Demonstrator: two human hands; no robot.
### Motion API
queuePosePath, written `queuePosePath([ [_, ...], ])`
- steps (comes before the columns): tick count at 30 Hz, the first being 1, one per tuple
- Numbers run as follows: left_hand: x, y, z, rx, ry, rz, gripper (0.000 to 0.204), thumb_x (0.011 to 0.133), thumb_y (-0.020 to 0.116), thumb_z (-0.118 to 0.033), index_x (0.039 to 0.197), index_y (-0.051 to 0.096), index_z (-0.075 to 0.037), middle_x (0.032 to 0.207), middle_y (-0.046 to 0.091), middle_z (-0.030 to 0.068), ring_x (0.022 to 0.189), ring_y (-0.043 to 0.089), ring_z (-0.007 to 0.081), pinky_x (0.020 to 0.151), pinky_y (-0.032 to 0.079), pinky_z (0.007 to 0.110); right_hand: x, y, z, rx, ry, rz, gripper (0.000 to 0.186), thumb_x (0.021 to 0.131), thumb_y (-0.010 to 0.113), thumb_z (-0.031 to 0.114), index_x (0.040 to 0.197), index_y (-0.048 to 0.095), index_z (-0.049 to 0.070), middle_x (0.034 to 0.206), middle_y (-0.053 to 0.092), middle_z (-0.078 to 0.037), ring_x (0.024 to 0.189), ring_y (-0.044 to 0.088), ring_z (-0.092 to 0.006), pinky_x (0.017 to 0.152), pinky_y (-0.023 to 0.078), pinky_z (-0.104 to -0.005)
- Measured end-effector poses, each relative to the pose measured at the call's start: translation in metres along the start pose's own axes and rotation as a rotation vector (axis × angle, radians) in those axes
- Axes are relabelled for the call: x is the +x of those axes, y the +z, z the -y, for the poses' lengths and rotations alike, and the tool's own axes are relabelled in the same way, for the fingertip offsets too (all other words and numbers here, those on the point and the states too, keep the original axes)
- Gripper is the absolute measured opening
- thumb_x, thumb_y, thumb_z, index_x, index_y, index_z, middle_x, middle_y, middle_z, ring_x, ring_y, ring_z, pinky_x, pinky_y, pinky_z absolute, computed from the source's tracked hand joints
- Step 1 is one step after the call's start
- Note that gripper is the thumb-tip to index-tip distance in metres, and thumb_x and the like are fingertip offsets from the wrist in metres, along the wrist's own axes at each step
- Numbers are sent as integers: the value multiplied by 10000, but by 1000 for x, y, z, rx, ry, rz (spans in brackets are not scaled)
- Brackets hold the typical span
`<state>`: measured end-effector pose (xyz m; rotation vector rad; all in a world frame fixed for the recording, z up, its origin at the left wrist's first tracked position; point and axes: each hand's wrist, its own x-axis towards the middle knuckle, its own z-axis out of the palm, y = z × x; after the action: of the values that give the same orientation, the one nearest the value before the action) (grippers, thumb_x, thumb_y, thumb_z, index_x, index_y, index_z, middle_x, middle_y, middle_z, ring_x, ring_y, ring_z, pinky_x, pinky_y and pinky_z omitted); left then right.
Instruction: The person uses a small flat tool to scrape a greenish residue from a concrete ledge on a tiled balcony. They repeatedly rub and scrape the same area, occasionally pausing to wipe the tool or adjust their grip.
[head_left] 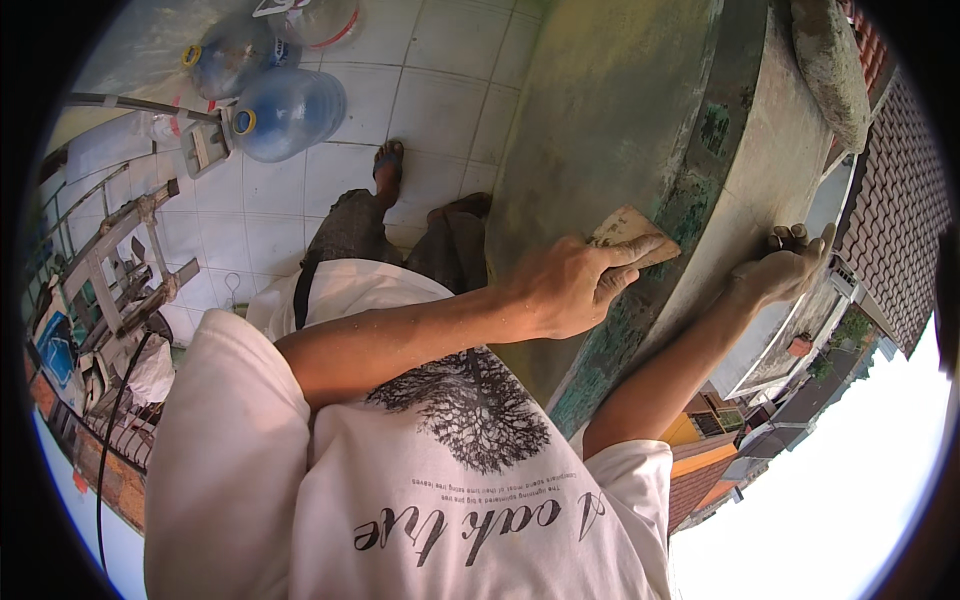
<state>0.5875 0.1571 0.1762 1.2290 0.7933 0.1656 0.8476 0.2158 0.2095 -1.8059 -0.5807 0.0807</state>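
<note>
My left hand (570,290) is closed around a flat, worn beige scraper-like piece (635,237), with thumb and forefinger stretched along it. The piece rests against the edge of a low grey wall (600,120), where a strip of green paint (690,190) is flaking. Its exact kind is unclear. On the far right, my right hand (785,270) is dusted grey and lies by the outer side of the wall's pale top ledge (755,150). Its fingers are partly curled and apart, and nothing shows in them.
Large blue water jugs (290,115) lie on the white tiled floor (430,50) at the upper left. A metal folding ladder (115,265) stands at the left. A rough grey lump (832,70) sits at the ledge's far end. Tiled roofs (900,200) lie beyond the wall.
</note>
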Motion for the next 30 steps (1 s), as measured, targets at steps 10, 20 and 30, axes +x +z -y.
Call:
queuePosePath([
  [10,0,20,10,-43,191,-171,511,1150,557,-230,1598,511,13,1082,784,305,912,808,392,891,620,463,-2,-2,-3,11,-32,44,469,1166,359,209,1544,582,44,900,614,-47,725,554,-147,673,474,-309],
  [20,9,18,15,-6,240,-251,533,1194,449,-348,1652,470,-76,1340,734,263,1196,746,382,1038,592,442,-1,0,-3,71,-18,26,490,1115,452,179,1559,587,22,935,602,-33,785,561,-121,670,480,-294],
  [30,3,2,0,-6,4,-108,524,1177,505,-318,1663,470,-125,1248,767,273,1137,770,397,1035,592,475,-4,0,0,67,0,29,449,1163,404,186,1541,600,43,855,601,-36,688,536,-122,613,453,-263],
])
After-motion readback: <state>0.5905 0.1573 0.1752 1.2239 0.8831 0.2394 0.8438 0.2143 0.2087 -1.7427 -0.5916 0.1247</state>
